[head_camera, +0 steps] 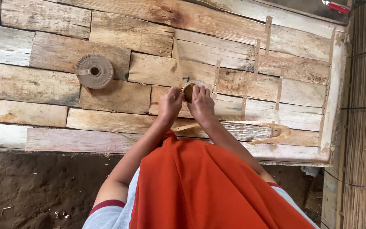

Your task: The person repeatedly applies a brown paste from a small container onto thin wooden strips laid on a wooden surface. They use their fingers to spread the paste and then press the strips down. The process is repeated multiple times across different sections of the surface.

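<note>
Over the plank table (43, 85), left hand (170, 104) and right hand (201, 104) clamp fingers on a small tan coil (189, 90).

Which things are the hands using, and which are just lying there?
In use: small coil, held by left hand and right hand; loose strip trailing from it.

Lying about: big roll, red tool, thin strips on the planks.
</note>
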